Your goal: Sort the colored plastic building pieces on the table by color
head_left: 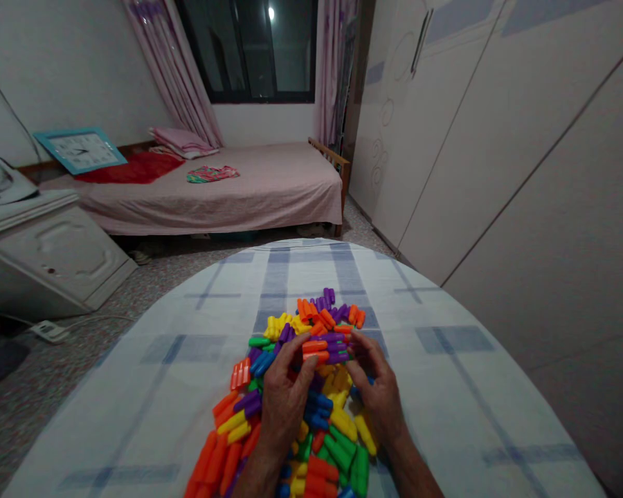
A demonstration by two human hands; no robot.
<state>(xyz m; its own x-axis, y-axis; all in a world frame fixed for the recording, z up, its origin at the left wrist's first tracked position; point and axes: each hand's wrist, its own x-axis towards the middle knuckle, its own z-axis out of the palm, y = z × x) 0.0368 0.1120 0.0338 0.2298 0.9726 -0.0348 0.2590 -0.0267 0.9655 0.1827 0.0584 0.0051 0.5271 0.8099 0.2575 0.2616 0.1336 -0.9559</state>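
Observation:
Between my two hands is a joined block of orange and purple plastic building pieces [326,347], made of short rounded tubes side by side. My left hand [286,394] is closed on its orange left end, thumb in front and fingers behind. At the purple right end, my right hand [378,387] pinches with thumb and fingertips. Under and around both hands lies a loose heap of similar pieces: yellow ones [343,423], green ones [341,448], orange ones [215,462], blue ones [318,409] and purple ones [326,299] at the far end. My wrists hide part of the heap.
The heap lies on a round table with a blue and white checked cloth [187,408]. Beyond it stands a bed [228,207] with a blue-framed clock [86,151]. A white cabinet [57,256] is on the left, a tall wardrobe [498,173] on the right.

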